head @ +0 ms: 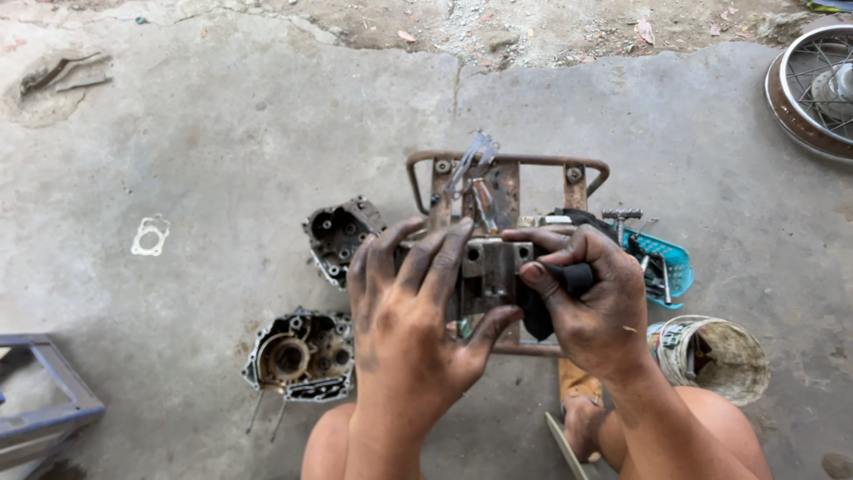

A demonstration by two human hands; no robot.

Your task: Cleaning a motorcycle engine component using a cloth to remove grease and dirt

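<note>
My left hand (418, 307), black with grease, grips a grey metal engine part (490, 271) from the left, fingers spread over its face and thumb under it. My right hand (591, 302) holds a black rag (573, 277) pinched between thumb and fingers and presses it against the part's right side. Both hands hover over a rusty metal rack (508, 182) on the concrete floor.
Two engine casings lie on the left, one upper (342, 238) and one lower (302, 356). A white gasket (149, 236) lies farther left. A blue basket with tools (662, 265), a dirty bucket (718, 356), a spoked wheel (813, 89) and a blue frame (44, 400) surround me.
</note>
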